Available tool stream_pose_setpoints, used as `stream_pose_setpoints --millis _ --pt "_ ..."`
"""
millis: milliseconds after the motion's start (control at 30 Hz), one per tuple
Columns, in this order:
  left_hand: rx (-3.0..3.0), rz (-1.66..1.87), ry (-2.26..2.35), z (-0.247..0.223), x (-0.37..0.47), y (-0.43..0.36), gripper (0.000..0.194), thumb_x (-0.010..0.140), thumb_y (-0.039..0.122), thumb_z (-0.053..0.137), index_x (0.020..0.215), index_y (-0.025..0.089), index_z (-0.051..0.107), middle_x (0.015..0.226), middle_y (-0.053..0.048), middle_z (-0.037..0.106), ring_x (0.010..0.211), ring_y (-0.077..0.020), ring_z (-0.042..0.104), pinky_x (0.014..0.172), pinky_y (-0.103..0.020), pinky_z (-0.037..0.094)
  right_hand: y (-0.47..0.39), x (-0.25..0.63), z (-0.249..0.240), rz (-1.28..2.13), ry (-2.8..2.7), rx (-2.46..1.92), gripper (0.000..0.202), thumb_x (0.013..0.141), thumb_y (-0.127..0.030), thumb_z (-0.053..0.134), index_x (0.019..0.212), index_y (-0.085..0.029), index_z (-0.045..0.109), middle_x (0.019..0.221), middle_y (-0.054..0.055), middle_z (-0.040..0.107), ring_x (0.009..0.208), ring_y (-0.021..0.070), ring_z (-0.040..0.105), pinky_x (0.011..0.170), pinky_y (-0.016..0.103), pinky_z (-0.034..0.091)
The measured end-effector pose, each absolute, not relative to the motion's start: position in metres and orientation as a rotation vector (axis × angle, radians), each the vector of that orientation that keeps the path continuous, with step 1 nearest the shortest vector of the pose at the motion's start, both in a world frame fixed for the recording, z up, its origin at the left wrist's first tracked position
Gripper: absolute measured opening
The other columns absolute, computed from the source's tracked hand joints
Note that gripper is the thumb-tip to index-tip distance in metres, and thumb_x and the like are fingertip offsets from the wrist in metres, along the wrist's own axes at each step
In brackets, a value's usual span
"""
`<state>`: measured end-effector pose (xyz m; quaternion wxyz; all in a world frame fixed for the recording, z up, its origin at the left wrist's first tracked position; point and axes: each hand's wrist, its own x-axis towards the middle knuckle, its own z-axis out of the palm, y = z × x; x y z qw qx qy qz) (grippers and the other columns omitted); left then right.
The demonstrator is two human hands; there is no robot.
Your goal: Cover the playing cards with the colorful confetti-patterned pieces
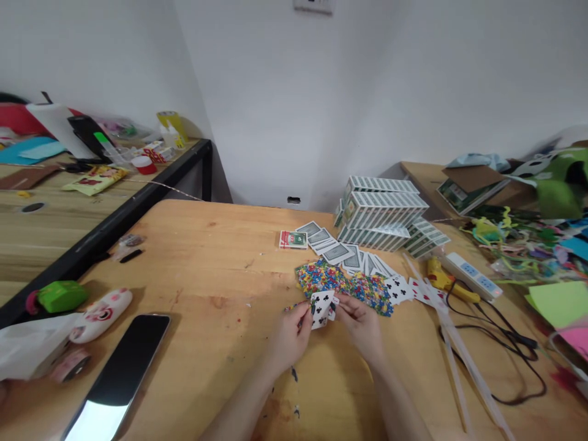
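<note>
Between thumb and fingers, my left hand (293, 331) grips a playing card (321, 309) with black clubs on its face. My right hand (361, 321) pinches the right side of the cards, where another playing card (332, 309) shows partly behind the first. Just beyond both hands lies a colourful speckled piece (324, 277) in red, blue, yellow and green. Grey-backed playing cards (337, 253) fan out behind it. Face-up cards, a club card (399, 289) and a heart card (425, 293), lie to the right. A card box (293, 239) rests at the left end of the fan.
Striped card boxes (384, 209) are stacked at the back right. Clear glue sticks (459, 349), a yellow glue gun (450, 282) with a black cable and a power strip (473, 275) lie right. A phone (122, 373) and a green toy (62, 296) are left.
</note>
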<state>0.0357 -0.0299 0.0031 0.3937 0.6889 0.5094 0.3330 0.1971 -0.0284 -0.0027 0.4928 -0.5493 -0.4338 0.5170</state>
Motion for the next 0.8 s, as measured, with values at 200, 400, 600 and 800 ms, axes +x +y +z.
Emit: stream_pose_setpoints --millis 200,400,600,800 --pt "1.840 0.838 1.383 0.000 0.032 -0.028 0.023 0.084 0.027 0.036 0.084 0.017 0.057 0.060 -0.002 0.059 0.052 -0.0127 0.051 0.049 -0.022 0.032 -0.032 0.186 0.000 1.190 -1.067 -1.304 0.033 0.067 -0.040 0.063 0.090 -0.017 0.065 0.088 0.009 0.070 0.078 0.0237 0.065 0.072 0.038 0.051" --pt "2.085 0.789 1.393 0.002 0.035 -0.034 0.022 0.084 0.022 0.035 0.083 0.017 0.056 0.065 -0.005 0.061 0.057 -0.0148 0.056 0.052 -0.023 0.036 -0.035 0.181 -0.010 1.059 -1.051 -1.381 0.033 0.070 -0.040 0.060 0.094 -0.017 0.062 0.091 0.010 0.069 0.083 0.0224 0.064 0.075 0.036 0.051" --pt "2.204 0.797 1.334 -0.001 0.040 -0.041 0.025 0.085 0.019 0.032 0.087 0.014 0.056 0.070 -0.009 0.064 0.063 -0.0180 0.059 0.056 -0.026 0.043 -0.040 0.177 -0.019 0.885 -1.109 -1.487 0.031 0.073 -0.038 0.055 0.095 -0.016 0.062 0.097 0.011 0.067 0.086 0.0222 0.063 0.075 0.034 0.051" --pt "2.263 0.872 1.248 0.000 0.042 -0.044 0.027 0.084 0.015 0.033 0.104 0.015 0.051 0.086 -0.011 0.065 0.077 -0.0192 0.061 0.067 -0.030 0.048 -0.044 0.171 -0.026 0.702 -1.145 -1.604 0.032 0.076 -0.038 0.051 0.098 -0.017 0.060 0.095 0.012 0.067 0.081 0.0219 0.064 0.075 0.035 0.050"
